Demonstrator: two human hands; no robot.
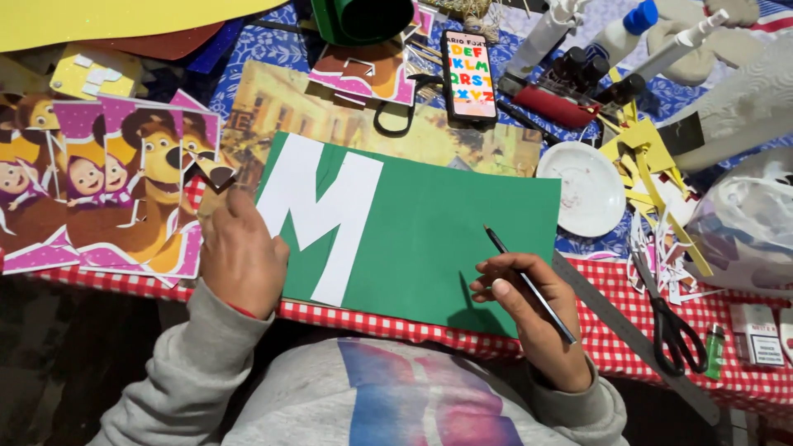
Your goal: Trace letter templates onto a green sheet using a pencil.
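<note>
We press our flat left hand [241, 260] on the white letter [318, 216] so it stays put on the green sheet [446, 239] (our right hand [529, 310] pinches a pencil [529, 285]).

Right half of green sheet [446, 239] bare: free passage between white letter cutout [318, 215] and white plate [588, 188]. Far edge blocked by phone [468, 76] and glue bottles [578, 41]. Right side crowded: metal ruler [636, 339], scissors [673, 326], yellow scraps [652, 165].

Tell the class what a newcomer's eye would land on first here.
A big white paper letter cutout lies on a green sheet at centre, pinned by the left hand. The right hand holds a thin dark pencil over the sheet. Pink cartoon bear prints lie left.
</note>
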